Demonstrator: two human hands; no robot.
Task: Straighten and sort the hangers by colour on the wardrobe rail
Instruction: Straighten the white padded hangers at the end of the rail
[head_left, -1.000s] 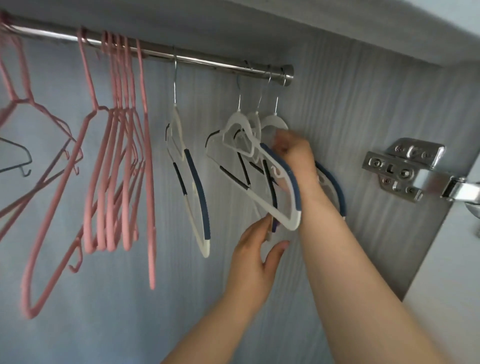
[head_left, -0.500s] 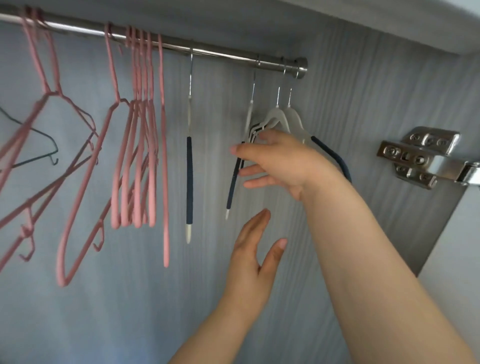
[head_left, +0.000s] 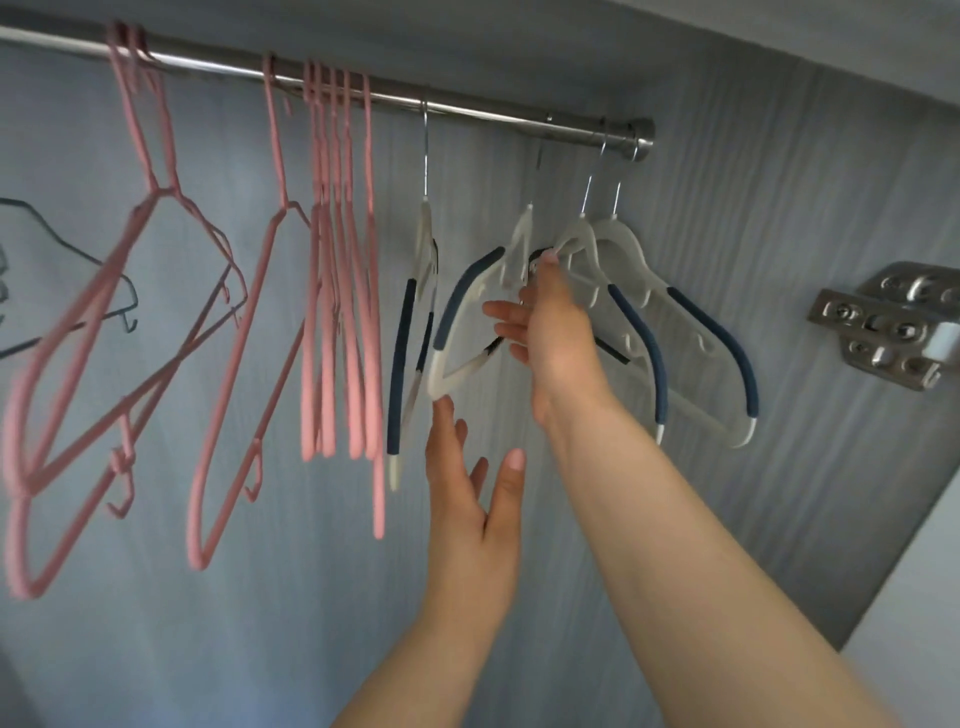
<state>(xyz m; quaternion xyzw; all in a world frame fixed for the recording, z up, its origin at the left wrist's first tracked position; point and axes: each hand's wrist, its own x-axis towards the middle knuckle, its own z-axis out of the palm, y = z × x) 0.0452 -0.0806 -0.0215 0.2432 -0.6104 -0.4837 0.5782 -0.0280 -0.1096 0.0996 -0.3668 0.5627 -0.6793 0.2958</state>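
Head view, looking up into a wardrobe: grey wood-grain back panel (head_left: 753, 218) fills the field, with a chrome rail (head_left: 467, 111) crossing the top from upper left to its end cap at upper right. Your right forearm (head_left: 701, 545) rises from the lower right corner and your left forearm (head_left: 415, 665) from the bottom centre. Pink hangers (head_left: 332, 270) occupy the left half of the rail: two splayed and crossing at far left, one angled, then a tight bunch of about four hanging edge-on. A dark wire hanger (head_left: 62, 244) shows partly behind them at the left edge. White hangers with navy grip sleeves (head_left: 649, 312) occupy the right half: one edge-on just beside the pink bunch, one twisted out of line at centre, two lying together against the panel near the rail's end. Your right hand (head_left: 550, 332) is raised among the white hangers, fingers spread; its fingertips touch the neck area of the twisted hanger (head_left: 457, 312), though whether they pinch it cannot be told. Your left hand (head_left: 472, 499) is held flat with fingers spread, its fingertips just beneath that hanger's lower corner, gripping nothing. A metal door hinge (head_left: 883, 327) is fixed at the right edge.
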